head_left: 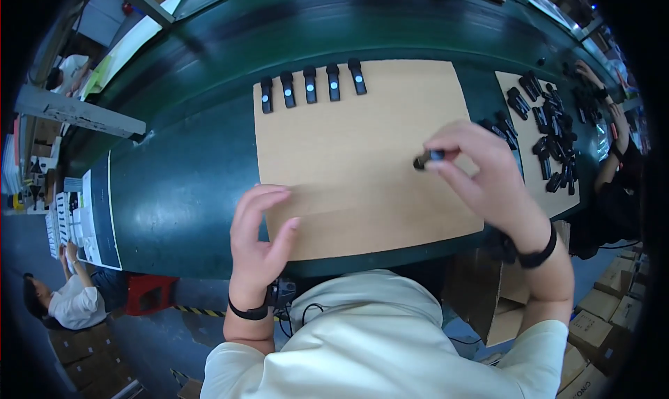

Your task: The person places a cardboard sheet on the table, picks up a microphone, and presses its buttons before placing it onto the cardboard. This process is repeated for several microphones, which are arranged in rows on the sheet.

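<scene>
A flat sheet of brown cardboard (362, 211) lies on the green table in front of me. My right hand (481, 165) is over its right side, pinching a small black device (427, 158) with a rounded end between thumb and fingers. Several similar black devices (311, 85) form a row along the far left edge of the sheet, each with a pale round dot on its body. Over the near left edge of the cardboard, my left hand (259, 232) is open, thumb and fingers apart, with nothing in it. Their exact kind is too small to tell.
To the right, a second cardboard sheet (557, 202) carries a loose pile of black devices (554, 131). Another person's hands (617, 124) are beyond it. A metal post (80, 112) juts in from the left. Cardboard boxes (498, 294) stand below the table's front edge.
</scene>
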### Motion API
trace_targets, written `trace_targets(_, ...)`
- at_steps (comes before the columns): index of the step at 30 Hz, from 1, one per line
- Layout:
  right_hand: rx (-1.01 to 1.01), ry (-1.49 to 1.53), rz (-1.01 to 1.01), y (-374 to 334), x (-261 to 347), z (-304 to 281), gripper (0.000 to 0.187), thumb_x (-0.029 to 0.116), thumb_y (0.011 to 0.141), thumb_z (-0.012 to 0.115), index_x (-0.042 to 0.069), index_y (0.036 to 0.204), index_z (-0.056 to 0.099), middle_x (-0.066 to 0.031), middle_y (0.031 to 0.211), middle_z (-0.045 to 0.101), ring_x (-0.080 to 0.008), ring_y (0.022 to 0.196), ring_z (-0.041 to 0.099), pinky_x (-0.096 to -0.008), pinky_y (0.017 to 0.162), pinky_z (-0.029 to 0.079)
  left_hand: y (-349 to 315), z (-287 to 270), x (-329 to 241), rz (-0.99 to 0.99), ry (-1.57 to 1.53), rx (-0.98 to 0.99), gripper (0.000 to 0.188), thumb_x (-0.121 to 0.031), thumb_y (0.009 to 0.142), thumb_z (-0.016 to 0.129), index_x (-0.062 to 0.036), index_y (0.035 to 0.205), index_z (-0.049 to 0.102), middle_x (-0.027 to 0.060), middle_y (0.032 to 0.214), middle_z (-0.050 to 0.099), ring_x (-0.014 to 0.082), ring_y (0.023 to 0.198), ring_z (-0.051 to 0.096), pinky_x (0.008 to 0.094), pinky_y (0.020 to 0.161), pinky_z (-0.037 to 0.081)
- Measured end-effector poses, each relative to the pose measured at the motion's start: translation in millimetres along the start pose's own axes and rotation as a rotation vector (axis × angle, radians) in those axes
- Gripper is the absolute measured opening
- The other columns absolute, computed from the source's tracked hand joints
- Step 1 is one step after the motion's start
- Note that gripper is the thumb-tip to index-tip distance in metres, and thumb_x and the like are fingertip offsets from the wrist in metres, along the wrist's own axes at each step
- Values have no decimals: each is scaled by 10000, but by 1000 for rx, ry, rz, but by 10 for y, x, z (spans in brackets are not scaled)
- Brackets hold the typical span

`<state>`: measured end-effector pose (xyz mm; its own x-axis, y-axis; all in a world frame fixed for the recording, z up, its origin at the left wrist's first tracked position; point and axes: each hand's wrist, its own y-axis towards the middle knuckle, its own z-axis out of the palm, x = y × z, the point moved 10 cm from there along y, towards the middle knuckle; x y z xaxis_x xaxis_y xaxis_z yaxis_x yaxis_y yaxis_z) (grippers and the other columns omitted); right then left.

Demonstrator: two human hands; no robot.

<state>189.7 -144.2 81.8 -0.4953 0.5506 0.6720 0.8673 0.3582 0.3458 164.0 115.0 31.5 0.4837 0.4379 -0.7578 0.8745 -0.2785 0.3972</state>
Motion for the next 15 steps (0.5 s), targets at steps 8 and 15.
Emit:
trace_targets(8,53,-367,-87,717,-623,216,229,-13,792,664,17,1016,625,-114,1034,657,-303,940,640,-372,826,521,-30,-186,465,-182,135,-60,496,-10,775,718,-29,1246,563,188,1319,551,338,1233,528,400,1058,404)
trace_targets(15,254,-494,-174,662,-590,583,222,32,795,673,43,1010,622,-101,1095,630,-312,1018,612,-402,873,501,-55,-12,695,-320,10,39,645,-6,791,699,-59,1392,470,170,1496,416,302,1376,412,414,1096,360)
